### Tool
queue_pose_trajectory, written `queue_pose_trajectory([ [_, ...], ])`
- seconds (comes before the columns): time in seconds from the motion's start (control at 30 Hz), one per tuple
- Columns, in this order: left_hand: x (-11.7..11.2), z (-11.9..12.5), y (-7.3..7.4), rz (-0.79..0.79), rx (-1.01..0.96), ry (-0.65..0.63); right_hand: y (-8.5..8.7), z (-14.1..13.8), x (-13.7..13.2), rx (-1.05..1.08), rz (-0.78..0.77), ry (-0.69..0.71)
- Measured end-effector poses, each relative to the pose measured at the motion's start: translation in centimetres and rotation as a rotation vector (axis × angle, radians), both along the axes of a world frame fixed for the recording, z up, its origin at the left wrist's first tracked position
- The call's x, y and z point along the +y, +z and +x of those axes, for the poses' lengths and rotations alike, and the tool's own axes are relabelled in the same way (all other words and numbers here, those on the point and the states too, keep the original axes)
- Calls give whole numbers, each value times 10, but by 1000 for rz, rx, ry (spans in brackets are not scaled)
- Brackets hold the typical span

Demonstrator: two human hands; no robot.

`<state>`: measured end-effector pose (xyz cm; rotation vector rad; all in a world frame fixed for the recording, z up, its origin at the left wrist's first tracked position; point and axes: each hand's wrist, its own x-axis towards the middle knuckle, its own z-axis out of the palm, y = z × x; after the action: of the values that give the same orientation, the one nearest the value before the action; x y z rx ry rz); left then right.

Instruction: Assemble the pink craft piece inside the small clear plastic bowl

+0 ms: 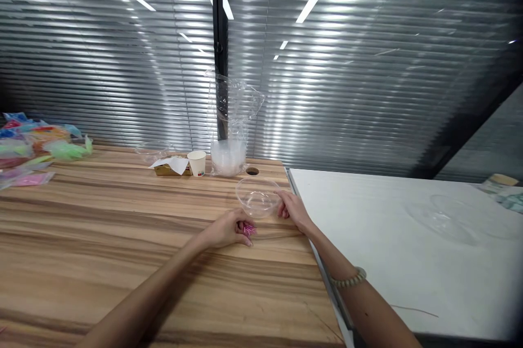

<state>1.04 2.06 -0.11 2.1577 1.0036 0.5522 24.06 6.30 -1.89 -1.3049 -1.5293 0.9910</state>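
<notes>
Left hand (227,228)—pink strips (249,229), right hand (292,209)—bowl (258,199)

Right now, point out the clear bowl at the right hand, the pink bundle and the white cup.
Clear bowl (258,199), head view: mid-body.
Pink bundle (249,230), head view: its exposed middle.
White cup (197,164), head view: outer wall.

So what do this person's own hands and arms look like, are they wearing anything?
The left hand and right hand are ordinary human hands, without gloves. No sleeves or cables show. Around the right forearm sits a bracelet of small, rounded beads in a pale greenish beige; nothing like it shows on the left.
</notes>
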Motion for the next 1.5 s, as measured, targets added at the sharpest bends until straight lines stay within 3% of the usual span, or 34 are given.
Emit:
queue_pose_trajectory([
  [0.17, -4, 4, 2, 81, 24, -20, 1, -2, -1, -14, -11, 6],
  [0.27, -3, 0, 1, 145, 22, -29, 4, -1, -2, -38, -4, -70],
  [0.37, -1, -4, 2, 120, 93, -22, 12, 3, -6, -53, -109, -106],
  [0.5, 1, -6, 2, 31, 139, -4, 26, 7, -17, -99, -253, 157],
  [0.63, 2, -4, -3, -13, 69, 18, 29, 0, -29, -243, -146, 545],
  [0.73, 3, -2, -9, -39, 21, 68, 26, -9, -34, -301, -9, 671],
  [0.9, 2, 2, -12, -35, -20, 113, 21, -20, -38, -316, 75, 644],
  [1.5, -5, 9, -2, 54, -27, 122, 5, -34, -40, -367, 273, 542],
])
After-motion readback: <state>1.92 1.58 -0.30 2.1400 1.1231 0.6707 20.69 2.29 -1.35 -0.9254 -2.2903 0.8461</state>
